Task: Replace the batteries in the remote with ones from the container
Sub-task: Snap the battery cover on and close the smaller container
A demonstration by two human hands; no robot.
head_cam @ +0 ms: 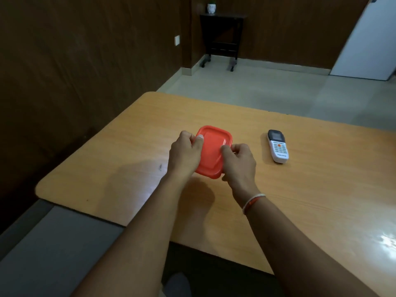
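A small square container with an orange-red lid (pixel 211 151) sits near the middle of the wooden table (pixel 300 200). My left hand (pixel 185 154) grips its left edge, thumb on top of the lid. My right hand (pixel 239 162) holds the right and near edge, fingers curled at the lid's rim. The lid lies on the container; what is inside is hidden. A white remote (pixel 278 146) with a dark screen end lies face up on the table, to the right of the container and apart from both hands.
The table's left edge runs close to a dark wood-panelled wall. A grey bench surface (pixel 53 243) lies at the lower left. Across the floor stands a small black side table (pixel 221 37) with a white pot on it.
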